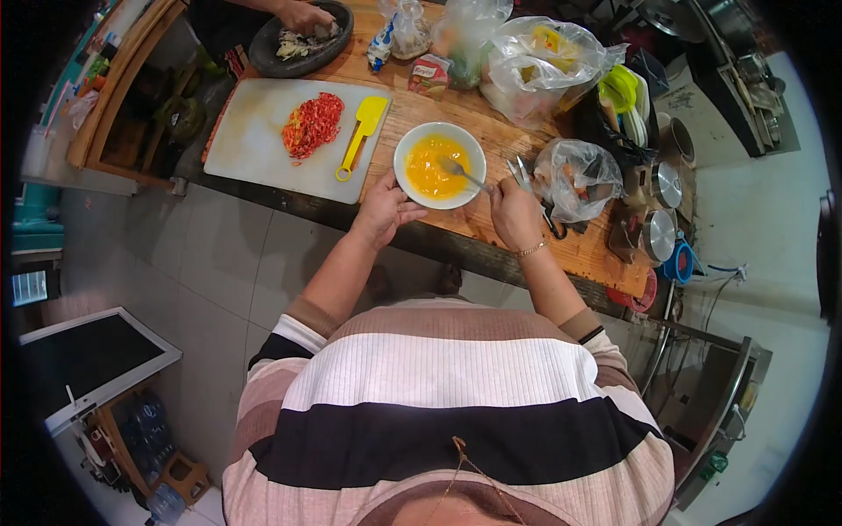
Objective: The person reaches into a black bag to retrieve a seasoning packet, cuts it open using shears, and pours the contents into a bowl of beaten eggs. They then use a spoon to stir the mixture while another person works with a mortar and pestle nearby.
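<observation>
A white bowl of yellow beaten egg stands near the table's front edge. My left hand grips the bowl's lower left rim. In my right hand is the handle of a fork, whose head dips into the egg. Left of the bowl, a white cutting board carries chopped red pieces and a yellow spatula. Metal scissors lie just beyond my right hand, beside a clear plastic bag.
Another person's hand works in a dark stone mortar at the back left. Plastic bags, a small red packet and green utensils stand along the back. Lidded jars are at the wooden table's right end.
</observation>
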A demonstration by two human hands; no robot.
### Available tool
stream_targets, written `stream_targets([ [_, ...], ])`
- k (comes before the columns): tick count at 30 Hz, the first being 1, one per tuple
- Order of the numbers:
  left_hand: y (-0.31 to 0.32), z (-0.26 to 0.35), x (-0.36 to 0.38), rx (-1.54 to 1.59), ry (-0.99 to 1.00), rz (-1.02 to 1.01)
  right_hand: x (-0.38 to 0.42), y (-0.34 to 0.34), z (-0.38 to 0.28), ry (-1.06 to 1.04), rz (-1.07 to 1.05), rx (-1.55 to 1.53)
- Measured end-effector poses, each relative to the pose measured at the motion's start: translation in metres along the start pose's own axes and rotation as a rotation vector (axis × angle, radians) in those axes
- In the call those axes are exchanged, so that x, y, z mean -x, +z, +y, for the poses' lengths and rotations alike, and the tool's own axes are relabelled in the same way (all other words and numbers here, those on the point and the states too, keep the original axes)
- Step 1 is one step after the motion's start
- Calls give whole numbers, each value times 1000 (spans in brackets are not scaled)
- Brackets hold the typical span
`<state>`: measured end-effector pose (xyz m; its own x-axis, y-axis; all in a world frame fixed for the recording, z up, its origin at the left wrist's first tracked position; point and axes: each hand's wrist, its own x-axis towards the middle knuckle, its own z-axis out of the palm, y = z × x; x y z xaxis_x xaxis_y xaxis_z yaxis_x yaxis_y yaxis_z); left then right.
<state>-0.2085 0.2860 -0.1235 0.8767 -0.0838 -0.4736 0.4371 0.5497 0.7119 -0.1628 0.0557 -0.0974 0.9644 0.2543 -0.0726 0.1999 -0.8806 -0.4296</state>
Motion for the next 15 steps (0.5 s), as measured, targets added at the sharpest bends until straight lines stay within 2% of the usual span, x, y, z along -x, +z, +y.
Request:
stream_targets([
  [4,2,5,0,-10,-30,11,-1,4,-2,-26,-102,-52],
  [7,-2,7,-1,4,-53,-12,1,-1,-14,102,112,20],
  [10,-5,9,1,-2,-54,-24,-2,2,-7,-73,-121,-69],
  [13,-11,6,-3,6,-67,-35,-3,-6,-25,152,34,-10],
  [15,-15,6,-5,18,-76,-39,-8,1,-14,94,-22,69],
])
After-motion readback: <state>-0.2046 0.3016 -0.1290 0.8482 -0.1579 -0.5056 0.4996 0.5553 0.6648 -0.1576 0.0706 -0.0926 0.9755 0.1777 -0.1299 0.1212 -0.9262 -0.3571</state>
